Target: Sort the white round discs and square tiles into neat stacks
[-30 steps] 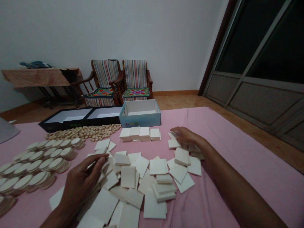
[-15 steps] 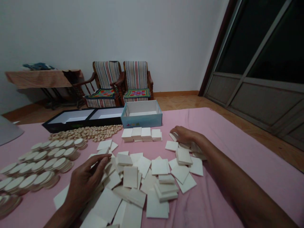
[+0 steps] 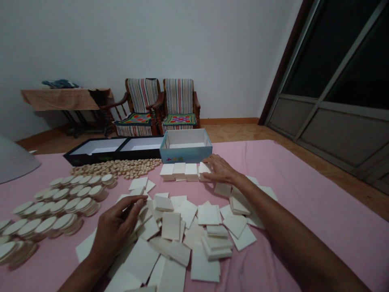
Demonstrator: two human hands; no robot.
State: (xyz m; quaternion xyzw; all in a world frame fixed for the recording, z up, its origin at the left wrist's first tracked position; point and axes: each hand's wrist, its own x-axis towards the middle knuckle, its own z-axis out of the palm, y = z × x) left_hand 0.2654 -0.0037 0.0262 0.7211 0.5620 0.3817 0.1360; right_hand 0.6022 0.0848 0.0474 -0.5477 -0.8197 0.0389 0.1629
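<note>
My right hand (image 3: 219, 169) has its fingers around a white square tile (image 3: 205, 168) at the right end of a row of short tile stacks (image 3: 179, 171). My left hand (image 3: 117, 225) hovers at the left side of a loose heap of white square tiles (image 3: 171, 225); its thumb and fingers are brought near each other, and whatever may be between them is too hidden to make out. More loose tiles (image 3: 238, 225) lie below my right forearm.
A light blue open box (image 3: 186, 155) stands behind the stacks, beside a black divided tray (image 3: 117, 155). Small wooden pieces (image 3: 115, 168) and rows of round wooden discs (image 3: 62, 206) lie to the left on the pink cloth (image 3: 258, 156).
My right hand has moved left, from the loose tiles at the right to the end of the stack row, with a tile. My left hand has hardly moved. The view has shifted slightly.
</note>
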